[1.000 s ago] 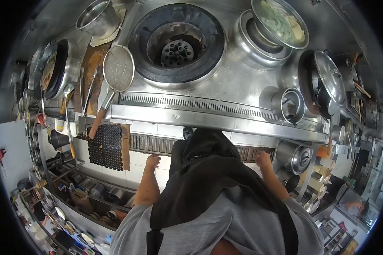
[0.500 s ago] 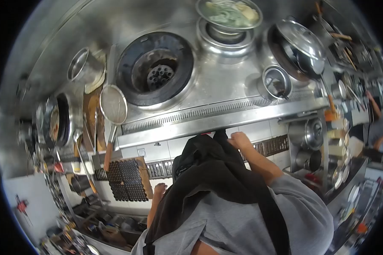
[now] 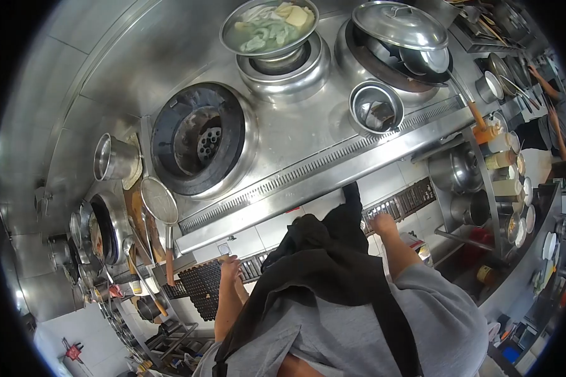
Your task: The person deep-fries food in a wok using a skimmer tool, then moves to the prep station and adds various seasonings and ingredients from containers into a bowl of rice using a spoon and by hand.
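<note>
My left hand [image 3: 231,269] hangs in front of my left side, over the dark floor mat [image 3: 201,290]; its fingers are small and partly curled. On the other side my right hand [image 3: 382,224] hangs over the floor grate [image 3: 404,204], with its fingers curled and partly hidden. I cannot make out anything in either hand. Beyond them stands the steel stove counter [image 3: 295,141] with an open burner [image 3: 198,138], a bowl of pale green and yellow food [image 3: 270,28] on a round stand, and a steel pot [image 3: 376,108].
A mesh strainer [image 3: 159,201] lies at the counter's left. A wok with a lid [image 3: 399,25] sits at the back right, its handle jutting over the edge. Shelves of containers [image 3: 508,188] stand right. Another person [image 3: 563,122] is at the far right.
The view has turned right, so the stove has shifted left and tilted. My right hand swung forward across my front, then back out to the side. My left hand has risen slightly.
</note>
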The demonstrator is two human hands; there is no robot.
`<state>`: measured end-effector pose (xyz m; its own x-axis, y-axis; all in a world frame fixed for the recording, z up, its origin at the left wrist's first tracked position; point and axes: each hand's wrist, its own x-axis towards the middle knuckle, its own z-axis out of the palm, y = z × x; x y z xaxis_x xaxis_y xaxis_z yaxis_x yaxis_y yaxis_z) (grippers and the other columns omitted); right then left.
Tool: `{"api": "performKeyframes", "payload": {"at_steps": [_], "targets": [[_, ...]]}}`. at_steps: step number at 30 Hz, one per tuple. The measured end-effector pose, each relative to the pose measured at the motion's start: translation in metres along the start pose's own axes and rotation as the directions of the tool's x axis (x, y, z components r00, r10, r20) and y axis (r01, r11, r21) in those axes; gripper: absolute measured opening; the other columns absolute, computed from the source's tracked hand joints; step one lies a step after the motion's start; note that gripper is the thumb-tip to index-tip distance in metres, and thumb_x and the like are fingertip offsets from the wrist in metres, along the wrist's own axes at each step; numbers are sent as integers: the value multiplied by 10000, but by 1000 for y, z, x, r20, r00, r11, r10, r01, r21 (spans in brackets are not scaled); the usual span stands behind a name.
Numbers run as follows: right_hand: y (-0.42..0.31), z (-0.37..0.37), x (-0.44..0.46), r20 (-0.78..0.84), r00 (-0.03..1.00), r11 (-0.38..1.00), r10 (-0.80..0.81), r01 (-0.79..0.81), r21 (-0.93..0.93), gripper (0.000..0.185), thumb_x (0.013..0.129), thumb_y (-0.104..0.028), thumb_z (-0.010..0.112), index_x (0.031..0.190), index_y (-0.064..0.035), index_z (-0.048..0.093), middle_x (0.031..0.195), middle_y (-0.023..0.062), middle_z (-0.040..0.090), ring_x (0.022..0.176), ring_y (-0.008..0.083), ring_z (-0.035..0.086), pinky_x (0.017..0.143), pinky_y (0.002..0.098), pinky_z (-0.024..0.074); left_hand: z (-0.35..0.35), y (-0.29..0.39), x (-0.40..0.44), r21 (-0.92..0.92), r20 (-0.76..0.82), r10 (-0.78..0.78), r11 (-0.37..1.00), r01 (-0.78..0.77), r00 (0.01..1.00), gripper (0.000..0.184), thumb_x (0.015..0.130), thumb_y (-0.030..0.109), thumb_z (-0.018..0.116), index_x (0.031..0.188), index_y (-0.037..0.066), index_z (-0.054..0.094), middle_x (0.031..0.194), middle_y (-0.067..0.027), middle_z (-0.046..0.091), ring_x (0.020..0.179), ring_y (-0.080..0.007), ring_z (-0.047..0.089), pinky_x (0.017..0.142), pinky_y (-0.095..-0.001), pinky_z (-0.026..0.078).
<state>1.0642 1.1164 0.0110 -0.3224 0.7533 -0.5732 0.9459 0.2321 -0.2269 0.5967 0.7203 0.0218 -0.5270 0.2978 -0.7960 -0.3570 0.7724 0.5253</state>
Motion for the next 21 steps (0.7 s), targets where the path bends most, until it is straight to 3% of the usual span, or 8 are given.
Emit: {"api": "performKeyframes", "payload": {"at_steps": [4,6,8,10,12,16,20,21], "targets": [[-3,-44,11,-39,998,991,-55,59,118,377,809,-379,591,858,-12,664,880,220,637,859,388,605,774,464,477,33,-6,24,328,195,37,939,-101,980,210,841,199,505,1000,96,596,862,-63,616,732,-192,587,648,-366,478],[-5,-70,20,-98,995,971,-38,60,233,373,809,-381,583,824,-18,667,853,212,638,840,391,604,762,464,476,41,-13,54,578,724,317,207,-789,613,225,846,228,480,851,80,650,812,-76,638,705,-196,602,679,-345,475],[6,-83,36,-140,990,936,-17,65,345,372,810,-383,574,790,-24,671,826,203,639,822,394,603,750,465,474,80,3,32,616,787,14,10,-787,617,340,843,226,453,1170,142,496,1106,-72,566,959,-211,543,717,-379,489],[28,-90,50,-186,982,904,7,73,421,340,802,-354,597,780,-22,665,788,211,629,779,394,603,716,463,476,86,43,24,644,499,-329,760,-89,801,357,836,237,480,1181,147,493,1152,-77,542,1025,-202,520,754,-369,488],[65,-85,68,-147,989,913,-5,65,403,348,815,-360,585,796,-23,668,813,207,638,814,389,609,749,466,482,98,65,37,351,451,-254,932,91,855,371,797,203,543,1163,156,515,1093,-62,571,980,-185,544,767,-387,493],[166,-45,108,15,1000,996,-5,4,85,326,799,-302,561,718,-2,662,806,225,634,810,390,618,764,467,498,180,192,-27,306,22,-278,916,258,960,364,813,181,600,1170,168,532,926,-9,602,836,-158,573,725,-424,491],[195,-92,120,-40,990,980,138,-131,148,319,796,-283,552,721,8,660,799,236,632,795,399,620,753,465,501,193,200,-38,370,-8,-276,892,259,961,321,825,160,604,1143,128,563,898,-31,601,788,-160,572,654,-396,495],[199,-97,126,-67,984,968,165,-148,200,312,792,-273,548,725,11,659,797,242,629,789,405,619,750,469,501,177,182,-27,108,175,-333,942,318,926,311,816,127,611,1124,108,578,862,-41,602,733,-167,576,595,-362,476]]}}
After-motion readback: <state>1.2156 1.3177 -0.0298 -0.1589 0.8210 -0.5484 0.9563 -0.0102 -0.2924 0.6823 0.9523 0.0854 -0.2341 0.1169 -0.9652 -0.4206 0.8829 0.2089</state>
